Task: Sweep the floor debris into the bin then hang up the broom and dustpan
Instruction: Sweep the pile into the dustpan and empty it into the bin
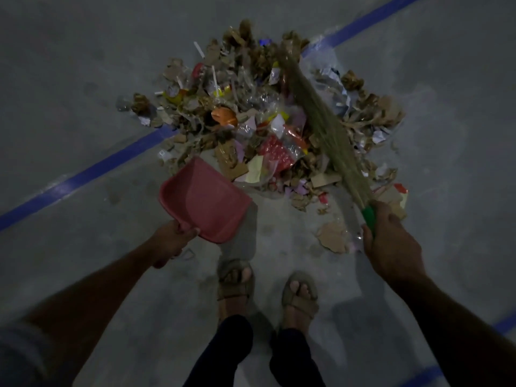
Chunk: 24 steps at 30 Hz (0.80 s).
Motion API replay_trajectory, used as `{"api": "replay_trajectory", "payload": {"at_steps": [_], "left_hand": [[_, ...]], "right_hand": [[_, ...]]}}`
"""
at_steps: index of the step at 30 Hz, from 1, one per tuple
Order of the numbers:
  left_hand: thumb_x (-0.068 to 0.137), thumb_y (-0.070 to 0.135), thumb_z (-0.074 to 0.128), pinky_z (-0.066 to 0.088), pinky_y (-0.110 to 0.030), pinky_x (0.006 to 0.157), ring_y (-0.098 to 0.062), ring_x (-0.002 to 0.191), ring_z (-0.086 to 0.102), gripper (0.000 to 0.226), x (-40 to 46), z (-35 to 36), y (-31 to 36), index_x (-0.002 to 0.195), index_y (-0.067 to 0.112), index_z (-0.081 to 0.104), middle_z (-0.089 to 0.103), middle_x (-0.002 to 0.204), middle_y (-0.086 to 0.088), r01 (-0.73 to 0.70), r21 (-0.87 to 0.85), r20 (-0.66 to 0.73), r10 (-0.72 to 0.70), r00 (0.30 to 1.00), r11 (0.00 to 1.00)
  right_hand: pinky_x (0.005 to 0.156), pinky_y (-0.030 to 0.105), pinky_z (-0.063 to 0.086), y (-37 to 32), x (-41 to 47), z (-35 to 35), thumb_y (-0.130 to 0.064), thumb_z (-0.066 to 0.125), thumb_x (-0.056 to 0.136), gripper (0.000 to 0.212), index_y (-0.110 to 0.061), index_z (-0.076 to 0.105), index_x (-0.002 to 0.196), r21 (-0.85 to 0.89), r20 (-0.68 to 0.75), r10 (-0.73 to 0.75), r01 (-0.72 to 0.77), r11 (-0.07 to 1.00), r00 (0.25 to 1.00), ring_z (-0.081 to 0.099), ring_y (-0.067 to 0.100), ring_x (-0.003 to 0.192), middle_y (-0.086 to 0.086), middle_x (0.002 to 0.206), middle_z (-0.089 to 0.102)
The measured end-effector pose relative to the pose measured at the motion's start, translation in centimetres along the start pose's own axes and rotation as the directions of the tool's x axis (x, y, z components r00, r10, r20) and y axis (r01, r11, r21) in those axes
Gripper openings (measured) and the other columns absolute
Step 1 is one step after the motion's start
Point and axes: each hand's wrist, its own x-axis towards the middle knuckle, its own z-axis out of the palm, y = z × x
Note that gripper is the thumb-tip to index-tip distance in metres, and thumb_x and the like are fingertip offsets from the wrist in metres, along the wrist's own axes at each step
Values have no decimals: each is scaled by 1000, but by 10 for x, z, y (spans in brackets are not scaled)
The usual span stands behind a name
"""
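Note:
A big heap of debris (251, 115), made of cardboard scraps, paper, plastic wrappers and an orange piece, lies on the grey floor ahead of me. My left hand (171, 241) grips the near edge of a pink dustpan (203, 199), whose open side faces the heap's near edge. My right hand (388, 241) is closed around the green handle of a grass broom (321, 115). Its bristles lie across the right side of the heap, pointing away from me. No bin is in view.
Blue tape lines (83, 177) run diagonally across the floor, under the heap and at the lower right. My two sandalled feet (265, 291) stand just behind the dustpan. Loose cardboard pieces (333, 236) lie near my right hand.

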Motion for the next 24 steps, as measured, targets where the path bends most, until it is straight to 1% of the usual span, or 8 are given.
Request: {"api": "replay_trajectory", "payload": {"at_steps": [3, 5, 9, 13, 16, 18, 20, 24], "left_hand": [[98, 26, 63, 32, -18, 36, -11, 37, 39, 35, 40, -7, -4, 70, 14, 48, 46, 56, -6, -5, 55, -3, 5, 1000, 998], [99, 26, 63, 32, -18, 35, -12, 41, 38, 33, 67, -5, 0, 72, 12, 49, 45, 59, -6, -15, 58, 11, 15, 1000, 998], [98, 29, 64, 31, -17, 33, -13, 47, 36, 30, 104, 4, 18, 74, 18, 49, 44, 62, -3, -56, 55, 48, 54, 997, 997], [98, 30, 62, 34, -17, 36, -11, 46, 40, 27, 121, 19, 44, 77, 23, 48, 47, 63, -1, -190, 96, 103, 180, 978, 977], [97, 31, 64, 35, -17, 36, -4, 38, 42, 24, 129, 42, 68, 79, 22, 52, 49, 59, 0, -263, 109, 124, 250, 960, 959], [94, 37, 68, 36, -22, 39, -9, 40, 42, 32, 133, 55, 79, 83, 10, 53, 46, 59, -7, -281, 81, 149, 267, 952, 956], [92, 40, 69, 35, -26, 41, -17, 44, 40, 39, 137, 66, 83, 81, 8, 50, 43, 61, -12, -275, 55, 149, 265, 953, 960], [98, 24, 64, 27, -21, 34, -8, 36, 30, 24, 129, 92, 77, 91, 8, 48, 34, 54, -2, -234, -133, 122, 251, 960, 963]], "right_hand": [[58, 35, 44, 14, 31, 22, -29, 46, 101, 44, -27, 30, 142, -82, -16, 16, -17, 996, 1000, 58, 32, 75, 18, 106, 57], [56, 35, 45, 29, 47, 34, -27, 45, 101, 44, -26, 29, 143, -142, 13, 11, -9, 990, 1000, 51, 28, 69, 17, 101, 55], [54, 40, 54, 61, 72, 46, -29, 49, 99, 46, -30, 31, 141, -202, 137, -164, 190, 961, 977, 54, 27, 67, 11, 103, 56], [53, 31, 47, 78, 91, 48, -29, 54, 97, 45, -29, 34, 138, -162, 195, -279, 312, 936, 940, 53, 22, 69, 11, 111, 59], [54, 33, 51, 82, 86, 51, -33, 51, 97, 43, -31, 35, 137, -127, 218, -335, 367, 922, 917, 53, 18, 74, 7, 116, 59], [55, 38, 55, 81, 74, 56, -36, 48, 98, 42, -34, 33, 136, -111, 255, -345, 382, 917, 903, 57, 18, 75, 5, 117, 58], [55, 35, 56, 77, 60, 63, -38, 48, 98, 42, -36, 31, 136, -87, 263, -316, 348, 933, 912, 57, 15, 73, 3, 116, 57], [51, 32, 54, 61, 20, 81, -27, 64, 93, 50, -30, 39, 137, 15, 222, -307, 312, 950, 925, 57, 15, 66, 2, 111, 60]]}}
